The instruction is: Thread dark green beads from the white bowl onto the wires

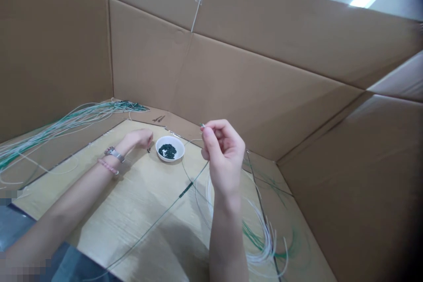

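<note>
My right hand (224, 150) is raised over the board, thumb and fingers pinched on the tip of a thin green cord (155, 222). The cord runs down from this hand toward the lower left, with a row of dark green beads (186, 190) on it. My left hand (143, 138) rests low over the board, left of a white bowl (180, 150). Its fingers are curled together, and what they hold, if anything, is hidden. A few small dark pieces (148, 150) lie beside it. Dark green beads (167, 151) partly cover the bowl's bottom.
A bundle of green and white cords (76, 119) lies along the left side. Coiled white and green cords (264, 246) lie at the lower right. Small dark metal items (159, 119) are behind the board (132, 194). Tall cardboard walls (231, 83) surround the work area.
</note>
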### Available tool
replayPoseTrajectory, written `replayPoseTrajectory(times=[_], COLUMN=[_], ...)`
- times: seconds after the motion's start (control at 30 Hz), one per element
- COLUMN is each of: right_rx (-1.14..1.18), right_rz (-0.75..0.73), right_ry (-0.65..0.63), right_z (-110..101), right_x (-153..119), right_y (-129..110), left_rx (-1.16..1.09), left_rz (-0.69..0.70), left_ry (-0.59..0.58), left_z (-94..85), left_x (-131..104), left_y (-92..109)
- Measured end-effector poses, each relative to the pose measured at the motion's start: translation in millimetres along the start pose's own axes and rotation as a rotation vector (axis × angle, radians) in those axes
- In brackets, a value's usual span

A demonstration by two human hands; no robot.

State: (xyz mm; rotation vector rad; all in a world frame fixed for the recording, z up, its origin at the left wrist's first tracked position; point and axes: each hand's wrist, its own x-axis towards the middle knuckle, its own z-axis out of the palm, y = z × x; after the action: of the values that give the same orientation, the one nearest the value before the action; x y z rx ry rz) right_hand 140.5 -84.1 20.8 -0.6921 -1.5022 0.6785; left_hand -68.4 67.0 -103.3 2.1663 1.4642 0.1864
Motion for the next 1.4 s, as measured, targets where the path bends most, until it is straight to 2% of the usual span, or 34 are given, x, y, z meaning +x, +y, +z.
replayPoseTrajectory(times=[0.1,0.17,0.23,0.27,0.3,0.33,0.4,0.47,0.57,0.7,0.87,1.13,1.4], right_rx=[-0.02,-0.063,-0.141,-0.187,-0.233,-0.273,-0.333,-0.373,-0.403,-0.422,-0.459,-0.522,-0.546], right_rz=[-0.022,-0.065,-0.127,-0.16,-0.194,-0.229,-0.299,-0.353,-0.397,-0.427,-0.494,-0.533,-0.564], right_ry=[0.019,0.034,0.05,0.059,0.067,0.073,0.082,0.084,0.091,0.12,0.161,0.154,0.147], right_z=[1.4,3.5,6.2,7.6,8.7,9.6,10.7,11.3,12.7,16.3,17.9,17.0,16.4], right_x=[-0.5,-2.1,-5.7,-8.2,-11.1,-14.2,-20.6,-26.2,-31.9,-34.5,-35.9,-38.3,-36.7], right_y=[-1.8,-4.9,-9.4,-12.0,-14.7,-17.5,-22.7,-27.4,-33.0,-37.0,-40.2,-42.2,-42.3], left_rx=[-0.077,-0.169,-0.291,-0.384,-0.616,-0.81,-1.065,-1.179,-1.252,-1.354,-1.405,-1.425,-1.382], left_rz=[0.104,0.196,0.283,0.334,0.429,0.532,0.712,0.817,0.877,0.93,0.894,0.858,0.903], left_ry=[0.093,0.205,0.337,0.416,0.507,0.548,0.537,0.493,0.44,0.35,0.215,0.232,0.247], left_z=[-28.8,-45.9,-54.3,-54.6,-52.8,-49.6,-41.5,-35.5,-33.2,-33.6,-28.6,-27.1,-27.2], left_x=[-19.7,-37.9,-58.9,-69.7,-80.2,-90.3,-108.1,-121.7,-132.5,-133.9,-135.4,-138.8,-137.1], left_y=[21.3,42.4,67.7,80.8,93.5,105.2,123.6,134.8,141.1,143.6,146.9,148.5,147.8])
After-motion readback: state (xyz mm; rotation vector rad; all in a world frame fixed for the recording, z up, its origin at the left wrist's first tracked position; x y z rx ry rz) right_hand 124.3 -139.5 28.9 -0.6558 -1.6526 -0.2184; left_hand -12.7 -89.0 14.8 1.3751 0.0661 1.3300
